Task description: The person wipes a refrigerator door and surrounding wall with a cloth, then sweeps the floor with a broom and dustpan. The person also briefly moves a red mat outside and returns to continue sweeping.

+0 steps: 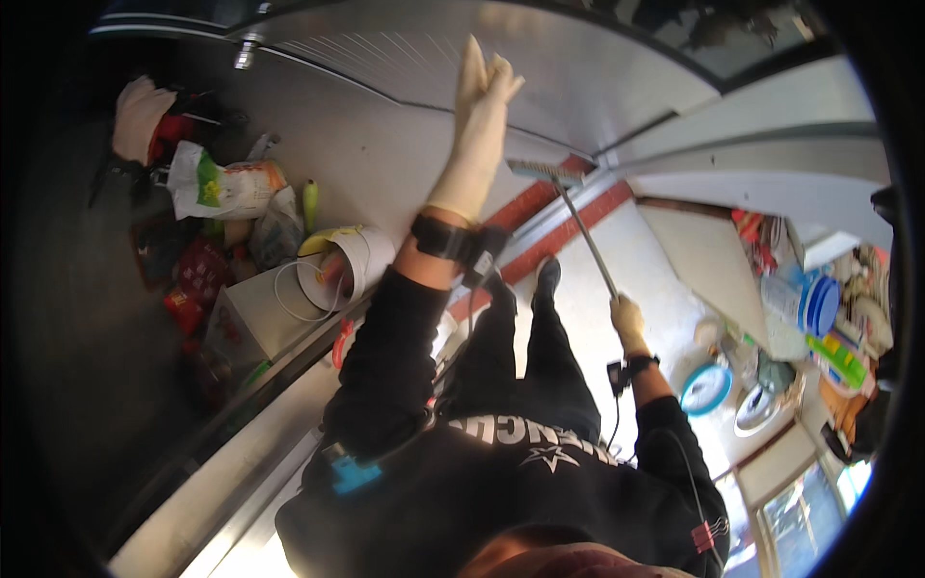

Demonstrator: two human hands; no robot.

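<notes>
My left hand (485,94), in a cream glove, reaches forward with its fingers apart and nothing held. It is in front of a large grey panel (564,65) that looks like a door; whether it touches the panel I cannot tell. My right hand (627,318), also gloved, is closed around the metal pole (589,238) of a long-handled brush. Its wide brush head (545,171), with pale bristles along one side, is raised at the pole's far end, near a red-edged door sill (527,202). Both wrists wear black straps with cables.
On the left, a white bucket (368,260) with a yellow rim or cloth stands by a pale box (253,303) and a printed plastic sack (235,188). To the right are a cabinet (708,253), a blue-lidded jar (816,303) and a blue-rimmed basin (707,389).
</notes>
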